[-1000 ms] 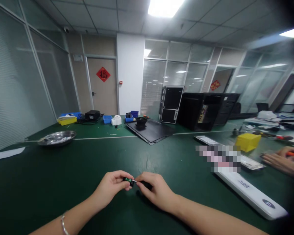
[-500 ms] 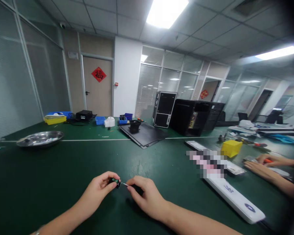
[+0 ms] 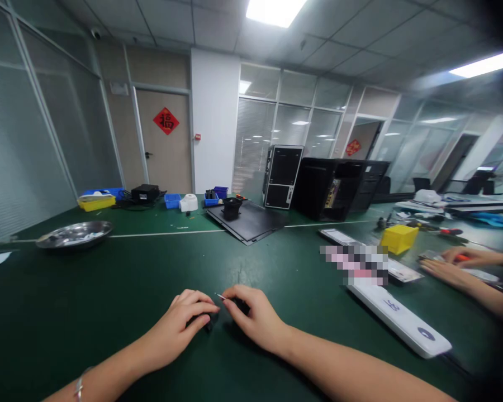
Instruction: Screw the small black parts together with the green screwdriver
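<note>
The red diamond-shaped sign on the beige flat-panelled door at far left bears the black character 福. A smaller red diamond-shaped sign at far right has characters too small to read; the long white plastic bar at near right carries a dark handwritten mark, its reading uncertain.

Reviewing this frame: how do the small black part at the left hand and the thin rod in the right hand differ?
The small black part looks dark and compact; the thin rod is slender and silvery. The small black part is largely covered by the left hand, while the thin rod pokes out from the right hand. Both are partly hidden by fingers.
</note>
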`<state>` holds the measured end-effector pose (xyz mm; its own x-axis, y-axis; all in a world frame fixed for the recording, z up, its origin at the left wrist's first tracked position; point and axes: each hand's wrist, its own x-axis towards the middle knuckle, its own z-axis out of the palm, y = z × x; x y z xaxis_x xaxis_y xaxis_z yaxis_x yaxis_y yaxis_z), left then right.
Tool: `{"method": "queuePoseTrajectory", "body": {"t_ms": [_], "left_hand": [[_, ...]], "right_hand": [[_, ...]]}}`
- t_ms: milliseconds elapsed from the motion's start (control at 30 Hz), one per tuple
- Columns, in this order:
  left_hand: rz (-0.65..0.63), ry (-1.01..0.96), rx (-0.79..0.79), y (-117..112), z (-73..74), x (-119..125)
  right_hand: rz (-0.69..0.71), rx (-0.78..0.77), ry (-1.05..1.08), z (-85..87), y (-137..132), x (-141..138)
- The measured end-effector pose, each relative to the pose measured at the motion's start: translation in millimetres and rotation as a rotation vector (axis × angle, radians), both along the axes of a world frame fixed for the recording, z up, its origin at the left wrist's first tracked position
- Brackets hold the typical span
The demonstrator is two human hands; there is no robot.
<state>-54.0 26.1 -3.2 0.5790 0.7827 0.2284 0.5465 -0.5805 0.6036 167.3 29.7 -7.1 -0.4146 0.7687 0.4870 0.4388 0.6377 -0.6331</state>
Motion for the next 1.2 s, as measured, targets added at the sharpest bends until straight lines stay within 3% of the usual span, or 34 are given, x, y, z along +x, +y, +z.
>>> {"method": "queuePoseTrajectory", "body": {"t_ms": [100, 267, 367, 633, 833, 1067, 1133, 1200], "left_hand": [[0.039, -0.003, 0.027, -2, 0.9, 1], [0.18, 0.135, 0.248, -7, 1.1, 6], [0.209, 0.18, 0.304, -9, -2.7, 6], [0.177, 0.228, 0.293, -7, -4.8, 7], [0.171, 0.206, 0.281, -7, -5.8, 8], [0.123, 0.008, 0.173, -5, 1.0, 6], [0.106, -0.073, 0.12, -4, 2.3, 4], [0.097, -0.135, 0.094, -2, 1.9, 2]], "right_hand": [[-0.012, 0.0, 0.007, -1.5, 2, 1], [-0.04, -0.045, -0.002, -4.0, 3, 2], [-0.025, -0.097, 0.047, -3.2, 2, 1], [0.015, -0.122, 0.25, 6.6, -5, -1], [0.023, -0.209, 0.29, 3.3, 0, -3], [-0.052, -0.252, 0.391, 0.8, 15, 4], [0.007, -0.331, 0.43, 2.5, 15, 4], [0.125, -0.504, 0.487, 4.1, 13, 3]]}}
